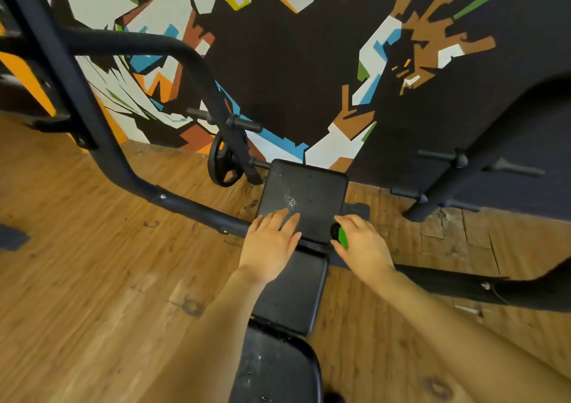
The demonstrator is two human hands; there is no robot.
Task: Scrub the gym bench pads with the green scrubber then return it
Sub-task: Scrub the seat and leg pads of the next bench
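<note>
We have the green scrubber [342, 237] in our right hand [361, 245], fingers curled over its top and thumb under its near edge, held at the right edge of the far pad [304, 195], where that pad meets the middle pad [293, 291]. Whether it touches the vinyl we cannot tell. Our left hand [270, 245] lies flat on the far pad's near-left corner, fingers straight and close together, steadying it. We judge the scrubber light and stiff enough to press hard (only a green band and a dark end show), so a full palm wrap suits it best. The 3 pads look firm and slick; white smears mark the far pad and the near pad [275, 368], so scrubbing seems unfinished.
</note>
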